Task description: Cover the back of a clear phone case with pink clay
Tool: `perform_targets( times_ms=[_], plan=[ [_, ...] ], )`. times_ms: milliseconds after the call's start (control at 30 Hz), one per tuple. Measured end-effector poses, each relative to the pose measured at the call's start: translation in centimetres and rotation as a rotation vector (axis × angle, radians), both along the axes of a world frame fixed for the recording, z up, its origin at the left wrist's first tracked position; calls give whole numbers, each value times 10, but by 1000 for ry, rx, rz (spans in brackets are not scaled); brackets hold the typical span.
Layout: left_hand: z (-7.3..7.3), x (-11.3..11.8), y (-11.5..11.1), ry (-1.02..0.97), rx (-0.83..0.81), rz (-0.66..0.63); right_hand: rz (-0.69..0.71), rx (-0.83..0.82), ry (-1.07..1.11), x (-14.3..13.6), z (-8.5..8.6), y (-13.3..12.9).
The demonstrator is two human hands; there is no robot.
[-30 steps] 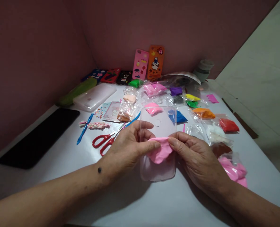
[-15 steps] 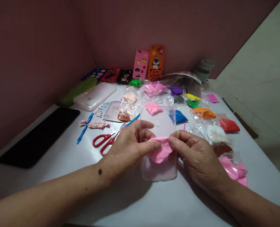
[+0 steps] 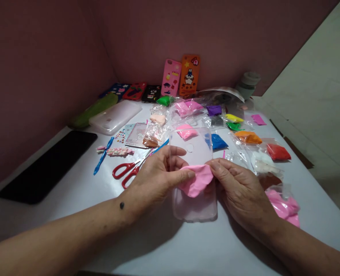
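A clear phone case [image 3: 194, 209] is held up above the table, its camera-ring side toward me. Across its middle lies a flattened piece of pink modelling clay [image 3: 197, 182]. My left hand [image 3: 161, 170] grips the case by its left edge, thumb pressed on the clay and fingers behind, partly seen through the plastic. At the right edge, my right hand [image 3: 236, 182] pinches between thumb and bent fingers at the clay's upper right corner. Whether those fingers also hold the case edge is hidden.
Red-handled scissors [image 3: 128, 172], a blue clay tool [image 3: 103, 157] and a black phone [image 3: 49, 166] lie at left. Bagged coloured clays, such as an orange packet [image 3: 247, 137], spread behind and right. Decorated cases [image 3: 189, 74] stand against the pink wall.
My right hand has shifted slightly right and up along the clay's edge, and the clay's right side now reaches farther out. The case has tilted a little; my left hand barely moved.
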State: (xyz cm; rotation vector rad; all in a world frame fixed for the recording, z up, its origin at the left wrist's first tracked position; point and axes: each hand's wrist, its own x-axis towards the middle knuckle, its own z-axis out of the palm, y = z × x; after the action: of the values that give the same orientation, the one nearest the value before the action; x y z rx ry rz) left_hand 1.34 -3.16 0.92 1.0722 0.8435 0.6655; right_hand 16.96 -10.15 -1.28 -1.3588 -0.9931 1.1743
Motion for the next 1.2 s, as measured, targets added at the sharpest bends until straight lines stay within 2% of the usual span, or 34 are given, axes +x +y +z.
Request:
perform_targets(
  times_ms=[167, 367, 533, 700, 967, 1200],
  plan=[
    [-2, -1, -1, 9, 5, -9, 46, 40, 179, 0, -3, 0],
    [-2, -3, -1, -11, 12, -95, 83, -75, 138, -1, -4, 2],
    [1, -5, -1, 3, -12, -175, 75, -102, 223, 2, -6, 2],
    [1, -5, -1, 63, 50, -154, 53, -108, 180, -1, -5, 2],
    [-4, -5, -5, 109, 114, -115, 102, -207, 360, -8, 2, 1],
    [4, -5, -2, 80, 12, -91, 40, -197, 422, -6, 0, 1]
  ],
)
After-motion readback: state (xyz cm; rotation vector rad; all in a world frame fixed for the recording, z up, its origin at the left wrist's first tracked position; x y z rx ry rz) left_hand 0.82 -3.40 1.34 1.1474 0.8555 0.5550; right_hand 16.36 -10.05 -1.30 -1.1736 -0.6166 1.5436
